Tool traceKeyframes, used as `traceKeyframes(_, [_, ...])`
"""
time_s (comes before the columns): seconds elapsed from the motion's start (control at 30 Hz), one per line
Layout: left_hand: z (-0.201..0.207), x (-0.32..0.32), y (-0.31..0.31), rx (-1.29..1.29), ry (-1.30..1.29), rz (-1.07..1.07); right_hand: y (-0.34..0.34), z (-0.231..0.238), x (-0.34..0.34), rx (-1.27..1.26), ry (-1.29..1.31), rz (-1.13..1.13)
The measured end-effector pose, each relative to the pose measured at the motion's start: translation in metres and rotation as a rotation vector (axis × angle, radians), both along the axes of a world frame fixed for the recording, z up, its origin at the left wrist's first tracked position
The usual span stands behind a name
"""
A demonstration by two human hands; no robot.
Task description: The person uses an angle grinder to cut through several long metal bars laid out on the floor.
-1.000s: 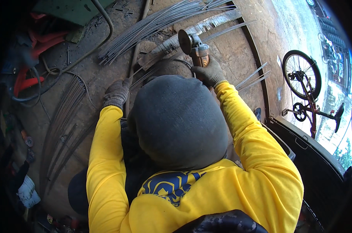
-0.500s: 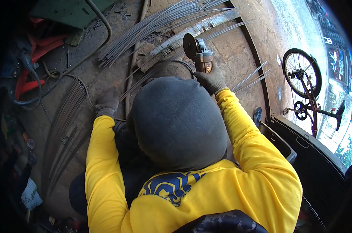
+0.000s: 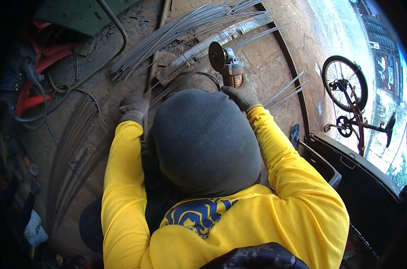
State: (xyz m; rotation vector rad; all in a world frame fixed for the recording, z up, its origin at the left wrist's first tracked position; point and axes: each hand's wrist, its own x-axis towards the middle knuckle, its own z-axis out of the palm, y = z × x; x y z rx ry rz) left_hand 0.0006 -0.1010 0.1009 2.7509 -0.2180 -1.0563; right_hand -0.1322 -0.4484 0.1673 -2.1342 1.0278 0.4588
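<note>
My right hand (image 3: 244,92), in a grey work glove, is closed round the body of an angle grinder (image 3: 233,71). Its cutting disc (image 3: 217,57) stands upright at the far end, apart from the rods. To the left, my gloved left hand (image 3: 134,106) is smeared by motion, close to the near ends of some thin metal rods (image 3: 161,94); whether it grips any is unclear. Beyond both hands lie a large bundle of rods (image 3: 167,39) and a pale, notched flat metal bar (image 3: 221,39). The covered head in front hides the floor between my hands.
More dark rods (image 3: 75,127) lie at left, near a cable (image 3: 96,96) and a red-orange frame (image 3: 46,62). A few rods (image 3: 286,92) stick out past my right hand. A long metal strip (image 3: 288,56) crosses the floor at right. Farther right stand a bicycle (image 3: 347,85) and a black box (image 3: 347,166).
My left hand has moved right and slightly away from me. My right hand still holds the grinder; the whole view has shifted slightly.
</note>
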Motion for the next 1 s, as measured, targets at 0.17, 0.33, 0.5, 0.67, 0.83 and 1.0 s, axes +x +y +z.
traceKeyframes(0.17, [-0.038,-0.015,0.109,0.157,0.201,0.011,0.005,0.008,0.002,0.028,0.03,-0.032])
traceKeyframes(0.33, [-0.031,-0.008,0.075,0.189,0.2,-0.019,0.0,0.005,-0.003,-0.045,0.068,-0.01])
traceKeyframes(0.5, [-0.024,0.018,0.014,0.152,0.177,-0.014,0.012,0.006,0.0,-0.027,0.051,0.0])
traceKeyframes(0.67, [-0.005,0.009,0.0,0.05,0.071,-0.028,0.003,0.006,-0.006,-0.043,0.052,-0.002])
traceKeyframes(0.83, [-0.051,-0.014,0.113,0.022,0.088,0.07,0.006,0.002,-0.007,-0.024,0.044,0.001])
traceKeyframes(1.0, [-0.061,-0.01,0.13,0.042,0.109,0.023,0.016,0.006,-0.002,0.009,0.019,0.028])
